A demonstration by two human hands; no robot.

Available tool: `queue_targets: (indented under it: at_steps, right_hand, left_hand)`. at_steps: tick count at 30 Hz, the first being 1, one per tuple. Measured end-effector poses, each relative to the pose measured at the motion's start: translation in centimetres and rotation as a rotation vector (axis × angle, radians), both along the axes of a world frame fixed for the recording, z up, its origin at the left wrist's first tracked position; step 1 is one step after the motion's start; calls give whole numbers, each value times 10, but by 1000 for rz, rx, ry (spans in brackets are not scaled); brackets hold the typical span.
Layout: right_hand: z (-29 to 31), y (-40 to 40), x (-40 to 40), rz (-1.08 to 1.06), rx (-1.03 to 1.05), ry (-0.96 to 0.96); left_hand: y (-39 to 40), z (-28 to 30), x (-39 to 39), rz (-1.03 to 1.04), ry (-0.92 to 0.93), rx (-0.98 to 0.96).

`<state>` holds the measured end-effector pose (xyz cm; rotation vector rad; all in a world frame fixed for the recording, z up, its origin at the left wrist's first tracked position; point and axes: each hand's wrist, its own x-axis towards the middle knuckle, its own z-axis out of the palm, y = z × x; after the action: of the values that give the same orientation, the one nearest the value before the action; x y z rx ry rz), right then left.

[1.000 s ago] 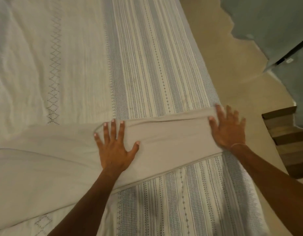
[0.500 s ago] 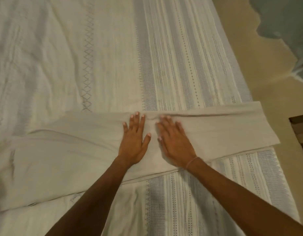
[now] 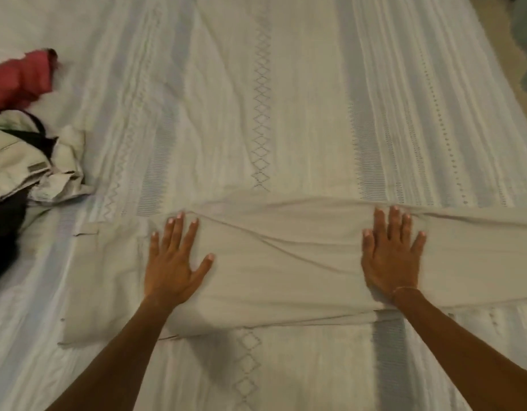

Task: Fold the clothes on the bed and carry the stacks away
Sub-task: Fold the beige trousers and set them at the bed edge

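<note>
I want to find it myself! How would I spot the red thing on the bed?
Start at the big striped bedspread and follow it to its far left edge. There a heap of unfolded clothes lies, pale and black. The red garment sits crumpled just beyond that heap, the only brightly coloured thing there.

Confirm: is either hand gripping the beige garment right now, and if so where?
Nothing is gripped. Left hand and right hand both lie flat, fingers spread, pressing on the beige garment along its middle stretch.

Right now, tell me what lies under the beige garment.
The striped bedspread shows around the beige garment; both hands press flat on top. Anything beneath it is covered.
</note>
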<state>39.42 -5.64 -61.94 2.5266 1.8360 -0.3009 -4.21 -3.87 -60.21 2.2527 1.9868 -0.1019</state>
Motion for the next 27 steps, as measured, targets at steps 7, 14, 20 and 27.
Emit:
queue_targets:
  at_steps: [7, 14, 20, 27]
  right_hand:
    - [14, -18, -233, 837, 138, 146]
    - [5, 37, -253, 836, 53, 56]
    - [8, 54, -179, 331, -1, -42]
    - [10, 26, -295, 487, 88, 94]
  left_hand:
    - [-10, 2, -46, -2, -8, 21]
    - [-14, -6, -85, -80, -176, 57]
    - [-31, 2, -104, -82, -255, 137]
    - [-35, 5, -108, 84, -10, 105]
